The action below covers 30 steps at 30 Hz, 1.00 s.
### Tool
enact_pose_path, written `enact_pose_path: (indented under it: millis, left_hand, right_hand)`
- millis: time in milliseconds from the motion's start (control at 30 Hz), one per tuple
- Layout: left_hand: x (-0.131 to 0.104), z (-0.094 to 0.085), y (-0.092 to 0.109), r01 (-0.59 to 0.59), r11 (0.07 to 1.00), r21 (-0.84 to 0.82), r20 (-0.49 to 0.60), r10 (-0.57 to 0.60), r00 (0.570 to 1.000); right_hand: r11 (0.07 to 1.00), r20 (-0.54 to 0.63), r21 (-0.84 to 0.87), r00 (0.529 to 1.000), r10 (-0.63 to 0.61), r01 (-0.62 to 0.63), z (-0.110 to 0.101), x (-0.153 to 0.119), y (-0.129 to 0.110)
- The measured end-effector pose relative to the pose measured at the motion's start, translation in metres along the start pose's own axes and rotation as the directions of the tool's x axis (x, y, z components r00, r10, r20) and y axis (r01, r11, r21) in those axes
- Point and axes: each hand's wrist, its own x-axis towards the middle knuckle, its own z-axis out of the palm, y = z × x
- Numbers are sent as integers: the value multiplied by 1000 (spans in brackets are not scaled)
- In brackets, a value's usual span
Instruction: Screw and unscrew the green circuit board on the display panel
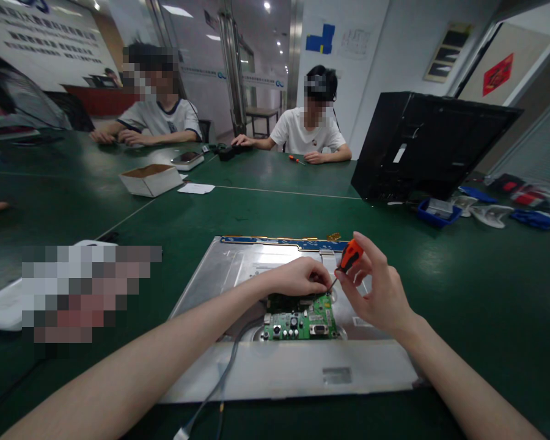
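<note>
My right hand [380, 290] grips an orange and black screwdriver [351, 255] by its handle, its shaft slanting down to the upper right corner of a green circuit board [302, 321]. Fingers curled together, my left hand [305, 275] rests over the board's upper edge beside the screwdriver tip; what it pinches, if anything, is hidden. The board sits on the metal back of a flat display panel [376, 363]. A blue circuit strip [266, 242] runs along the panel's far edge. A grey cable [231, 360] passes from the board's left side over the near edge.
On the green table [275, 211] stand a large black monitor housing [431, 140] at right and an open white box [149, 180] at left. Blue parts trays [437, 212] lie far right. Two people sit across the table, near another orange screwdriver [296, 159].
</note>
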Motion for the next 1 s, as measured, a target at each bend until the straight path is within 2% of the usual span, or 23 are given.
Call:
enact_pose_path:
  millis: [300, 600, 867, 1000]
  left_hand:
    - [0, 0, 1, -17, 1000, -16, -17, 17, 1000]
    - [0, 0, 2, -16, 999, -49, -5, 16, 1000]
    - [0, 0, 1, 12, 999, -36, -7, -12, 1000]
    - [0, 0, 4, 14, 999, -30, -9, -14, 1000]
  right_hand:
    - [998, -17, -60, 1000, -26, 25, 0, 1, 1]
    - [999, 42, 45, 999, -14, 12, -2, -1, 0]
    - [999, -6, -23, 999, -37, 37, 0, 2, 0]
    - [999, 5, -29, 999, -36, 36, -1, 3, 0]
